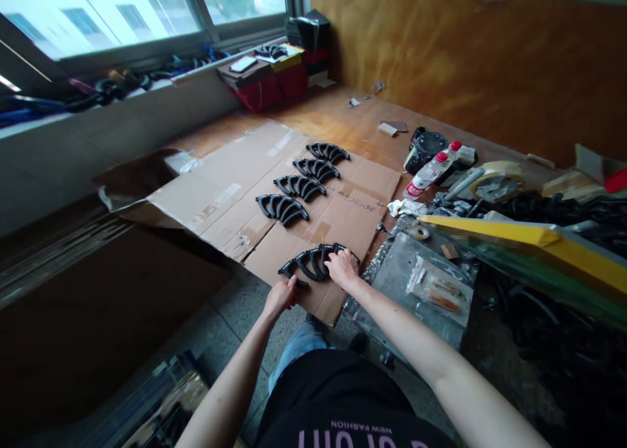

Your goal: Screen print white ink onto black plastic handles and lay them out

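A flattened cardboard sheet (230, 193) lies on the wooden table. Several groups of curved black plastic parts sit on it in a row: the far groups (327, 151), (316, 168), (300, 186), (281, 208), and the nearest group (313, 263) by the sheet's front edge. My left hand (281, 297) is closed on the left end of the nearest group. My right hand (341, 268) rests on that group's right end, fingers curled over the parts.
Right of the cardboard lie a grey plate with small packets (416, 285), a white bottle with a red cap (427, 174), a tape roll (492, 180), a yellow-edged frame (529, 245) and black clutter. Boxes (274, 76) stand under the window.
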A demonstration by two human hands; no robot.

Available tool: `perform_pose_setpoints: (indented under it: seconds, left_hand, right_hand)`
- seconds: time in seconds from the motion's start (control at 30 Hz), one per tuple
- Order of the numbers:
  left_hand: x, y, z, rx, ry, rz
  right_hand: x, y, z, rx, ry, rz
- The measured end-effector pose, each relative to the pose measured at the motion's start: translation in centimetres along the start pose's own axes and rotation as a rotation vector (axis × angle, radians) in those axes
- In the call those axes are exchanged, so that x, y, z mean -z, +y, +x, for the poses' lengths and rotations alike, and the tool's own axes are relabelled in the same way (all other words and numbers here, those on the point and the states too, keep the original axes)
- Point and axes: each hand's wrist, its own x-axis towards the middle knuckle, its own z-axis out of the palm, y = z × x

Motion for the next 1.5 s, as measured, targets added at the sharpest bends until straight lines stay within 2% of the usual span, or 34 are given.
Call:
perform_pose_setpoints:
  seconds: [0.13,0.27,0.33,0.47,0.53,0.6,0.77,0.9,0.97,1.03,1.17,1.3,1.4,1.5]
  left_hand:
    - [1.5,0.8,1.0,0.003,0.059,0.062]
    - [3.9,1.5,1.1,-0.02,0.222,0.154]
    - [4.1,1.7,0.3,-0.049,0.336,0.202]
    - [1.5,2.7,-2.2,-0.212,0.52,0.266]
    - [-0.3,3.6,-2.7,-0.347,0.559,0.343]
    - [-1.8,4.6,-2.6,-0.418,0.571,0.43]
    - [-3.5,6.9,-0.8,-0.297,0.571,0.481]
    - [-3.5,7.0,-0.4,-0.308,0.62,0.525]
    - [-2.4,6.3,-0.4,-0.355,0.604,0.567]
    - [-0.3,5.4,-0.2,-0.431,0.58,0.618]
    - [6.4,3.3,1.6,-0.597,0.522,0.732]
    - [12.6,2.4,4.7,-0.627,0.487,0.786]
    - [14.4,2.1,6.6,-0.637,0.475,0.804]
    - [14.0,1.6,7.1,-0.609,0.511,0.806]
  right_hand:
    - [0.1,-1.9,1.7,0.02,-0.017,0.046]
    - [0.2,-2.9,3.0,-0.004,-0.036,0.075]
    - [0.3,-2.8,2.9,-0.01,-0.039,0.058]
    - [0.0,-2.2,2.6,0.036,-0.058,0.049]
    - [-0.3,-2.1,2.9,0.069,-0.07,0.075]
    - [-0.5,-2.2,3.3,0.091,-0.086,0.106]
    - [-0.5,-2.5,3.9,0.085,-0.107,0.165]
    - [-0.1,-3.1,3.3,0.02,-0.12,0.203]
    - [-0.2,-3.7,2.9,0.002,-0.123,0.246]
    - [-0.8,-4.7,2.6,-0.005,-0.127,0.327]
    - [-2.5,-8.3,3.5,0.019,-0.132,0.551]
    - [-3.3,-12.6,6.2,0.04,-0.162,0.701]
    - [-2.8,-14.3,7.8,0.059,-0.18,0.761]
    - [-1.9,-14.4,7.9,0.072,-0.202,0.787]
